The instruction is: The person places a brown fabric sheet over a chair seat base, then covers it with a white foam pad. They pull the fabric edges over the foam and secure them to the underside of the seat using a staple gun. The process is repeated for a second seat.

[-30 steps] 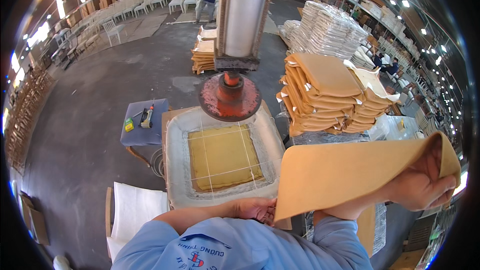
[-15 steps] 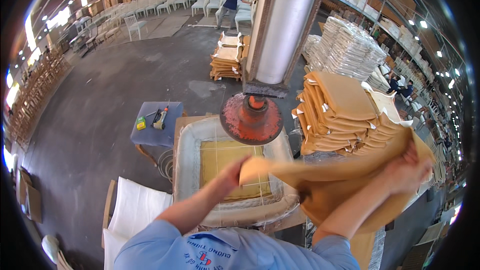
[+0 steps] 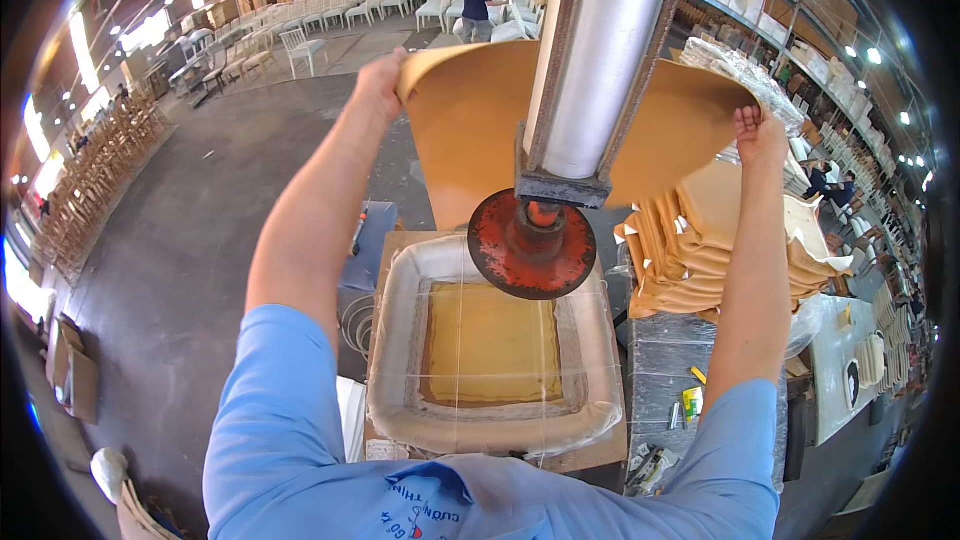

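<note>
A tan leather-like sheet (image 3: 470, 130) is stretched wide between my raised hands. My left hand (image 3: 382, 85) grips its upper left corner, and my right hand (image 3: 760, 135) has its right edge pinched. The middle of the sheet passes behind a silver cylinder (image 3: 610, 50), which hides part of it. From the cylinder hangs a worn red round plate (image 3: 500, 245). Below that, a padded rectangular frame (image 3: 395, 350) wrapped in clear film lies on a board, with a yellowish panel (image 3: 495, 340) inside it and thin cords across.
Tan upholstered pieces (image 3: 680, 250) are stacked at the right, with film-wrapped stacks behind. A film-covered surface (image 3: 670, 350) beside the frame carries small tools. A blue padded stool (image 3: 372, 240) stands left. Farther off, a person (image 3: 476, 5) is among white chairs.
Both hands have risen and spread apart, carrying the sheet from low right to up behind the cylinder. It was folded and is now opened out. The view has shifted slightly.
</note>
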The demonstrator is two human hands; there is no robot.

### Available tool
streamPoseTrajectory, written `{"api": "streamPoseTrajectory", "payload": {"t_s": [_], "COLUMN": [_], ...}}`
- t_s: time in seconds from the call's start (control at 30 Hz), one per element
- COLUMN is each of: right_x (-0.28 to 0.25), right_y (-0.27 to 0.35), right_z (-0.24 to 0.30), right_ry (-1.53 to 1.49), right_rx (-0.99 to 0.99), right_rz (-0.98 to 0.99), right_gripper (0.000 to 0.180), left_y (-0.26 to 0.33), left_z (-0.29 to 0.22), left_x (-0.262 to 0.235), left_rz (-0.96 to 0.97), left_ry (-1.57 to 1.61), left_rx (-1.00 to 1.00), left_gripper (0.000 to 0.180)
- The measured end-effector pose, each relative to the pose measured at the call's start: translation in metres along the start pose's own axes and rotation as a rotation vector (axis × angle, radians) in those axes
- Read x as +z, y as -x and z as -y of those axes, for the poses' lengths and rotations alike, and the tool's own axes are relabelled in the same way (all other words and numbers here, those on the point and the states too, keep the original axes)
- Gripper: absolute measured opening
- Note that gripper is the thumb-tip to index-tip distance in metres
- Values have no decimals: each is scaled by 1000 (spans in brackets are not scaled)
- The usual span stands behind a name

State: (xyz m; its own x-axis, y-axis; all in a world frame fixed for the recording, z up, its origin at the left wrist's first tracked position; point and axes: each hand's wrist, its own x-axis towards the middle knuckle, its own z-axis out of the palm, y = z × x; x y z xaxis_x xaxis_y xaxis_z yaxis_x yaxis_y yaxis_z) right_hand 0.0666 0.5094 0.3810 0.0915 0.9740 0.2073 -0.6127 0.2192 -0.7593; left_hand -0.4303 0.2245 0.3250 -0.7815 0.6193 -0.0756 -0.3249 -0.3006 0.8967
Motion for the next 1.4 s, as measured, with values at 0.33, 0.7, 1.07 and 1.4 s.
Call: {"api": "streamPoseTrajectory", "payload": {"t_s": [0.33,0.7,1.07,1.4], "right_x": [-122,-327,-380,-413], "right_y": [81,314,390,444], "right_z": [-170,-206,-157,-132], "right_ry": [57,647,724,838], "right_rx": [558,786,810,805], "right_rz": [143,-64,-118,-70], "right_gripper": [13,15,16,18], "left_y": [20,220,309,368], "left_z": [56,254,272,286], "left_x": [-148,-302,-339,-353], "left_rz": [-160,-186,-246,-291], "left_ry": [-432,-675,-898,-1040], "left_rx": [-22,-277,-261,-126], "left_gripper": [37,34,38,34]}}
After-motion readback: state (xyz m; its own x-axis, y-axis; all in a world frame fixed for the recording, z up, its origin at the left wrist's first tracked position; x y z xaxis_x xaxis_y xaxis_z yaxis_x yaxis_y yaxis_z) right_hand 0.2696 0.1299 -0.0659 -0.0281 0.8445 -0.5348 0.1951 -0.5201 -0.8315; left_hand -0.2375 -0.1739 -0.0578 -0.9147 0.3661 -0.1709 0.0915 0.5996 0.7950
